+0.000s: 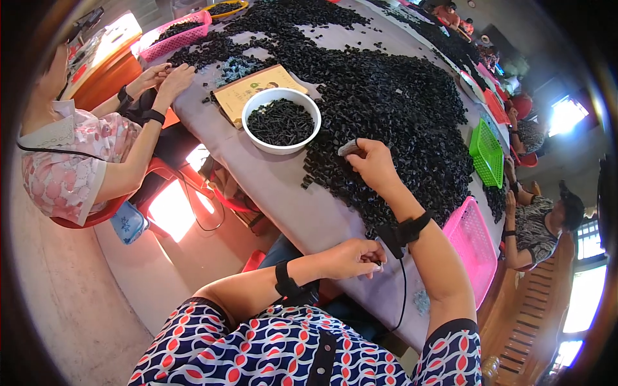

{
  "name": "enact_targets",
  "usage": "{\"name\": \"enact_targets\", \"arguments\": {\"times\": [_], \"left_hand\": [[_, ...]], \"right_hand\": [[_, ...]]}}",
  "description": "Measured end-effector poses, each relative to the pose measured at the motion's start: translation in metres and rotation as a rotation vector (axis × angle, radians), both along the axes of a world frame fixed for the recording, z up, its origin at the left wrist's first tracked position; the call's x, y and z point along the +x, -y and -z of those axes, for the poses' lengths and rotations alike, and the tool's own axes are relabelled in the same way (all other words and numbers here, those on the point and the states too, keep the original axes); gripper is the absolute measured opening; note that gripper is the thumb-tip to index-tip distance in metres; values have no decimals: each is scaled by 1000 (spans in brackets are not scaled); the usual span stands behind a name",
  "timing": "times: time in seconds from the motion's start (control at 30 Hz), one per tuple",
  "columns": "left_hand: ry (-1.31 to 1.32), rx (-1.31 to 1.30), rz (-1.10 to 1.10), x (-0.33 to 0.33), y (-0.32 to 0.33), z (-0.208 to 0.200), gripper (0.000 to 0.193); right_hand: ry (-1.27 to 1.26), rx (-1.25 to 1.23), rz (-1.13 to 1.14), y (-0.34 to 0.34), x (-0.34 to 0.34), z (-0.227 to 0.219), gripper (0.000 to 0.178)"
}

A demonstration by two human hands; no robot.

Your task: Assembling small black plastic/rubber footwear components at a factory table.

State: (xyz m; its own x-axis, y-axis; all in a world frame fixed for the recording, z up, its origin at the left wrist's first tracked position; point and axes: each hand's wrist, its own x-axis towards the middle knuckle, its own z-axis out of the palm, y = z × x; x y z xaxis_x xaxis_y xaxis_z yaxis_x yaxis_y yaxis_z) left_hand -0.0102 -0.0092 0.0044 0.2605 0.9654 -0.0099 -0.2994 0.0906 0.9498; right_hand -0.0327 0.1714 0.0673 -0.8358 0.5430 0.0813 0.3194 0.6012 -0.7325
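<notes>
Pieces [399, 106] heaped black; grips unclear

Left hand [354, 258] curled, fingertips together; cannot tell if gripping. Right hand [374, 165] half-closed, grey-tipped, over the heap on the desk [267, 177]; grip hidden. White bowl [277, 148]: thin black strips. Far pink basket [177, 44]: black pieces. Near pink basket [475, 248] part-hidden behind forearm [441, 260].

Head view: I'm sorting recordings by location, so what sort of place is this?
Probably a handwork workshop: small black pieces heaped on a long table, a green basket beside them, and a co-worker seated at the left.
</notes>
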Motion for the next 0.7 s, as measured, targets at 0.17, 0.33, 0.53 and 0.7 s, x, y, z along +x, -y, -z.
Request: {"name": "enact_targets", "arguments": {"times": [0.17,0.33,0.53,0.7], "left_hand": [[-5,-2,-11,-1,2,0,21],[-33,53,-16,0,3,-3,20],[-54,33,-20,0,4,-8,20],[-38,50,-67,2,4,-4,17]], "right_hand": [[55,215,-30,15,0,-15,16],[190,356,-119,27,-18,-6,15],[323,440,-126,33,-28,-7,15],[386,463,-97,37,-34,-3,20]]}}
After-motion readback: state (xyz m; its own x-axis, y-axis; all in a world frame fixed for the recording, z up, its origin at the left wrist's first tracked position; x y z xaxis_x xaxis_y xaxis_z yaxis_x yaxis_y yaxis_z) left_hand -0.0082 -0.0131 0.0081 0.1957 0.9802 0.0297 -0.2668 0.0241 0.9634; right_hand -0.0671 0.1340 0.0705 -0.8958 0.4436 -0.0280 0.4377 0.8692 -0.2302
